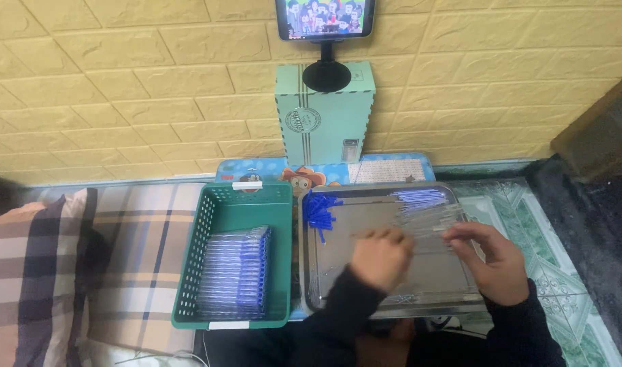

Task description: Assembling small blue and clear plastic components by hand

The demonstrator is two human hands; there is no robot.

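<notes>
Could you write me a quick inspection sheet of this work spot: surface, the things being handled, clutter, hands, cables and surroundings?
Surface: a metal tray on a low table, beside a checked cushion.
Things handled: clear pen tubes and blue pen caps lie at the tray's far end; finished blue pens are stacked in the green basket.
Clutter: a mint-green box against the wall.
Hands: the left hand and right hand are over the tray, both blurred; what the fingers grip cannot be told.
Cables: nothing seen.
Surroundings: a yellow brick-pattern wall, a phone on a stand playing a video, a patterned green mat.
</notes>
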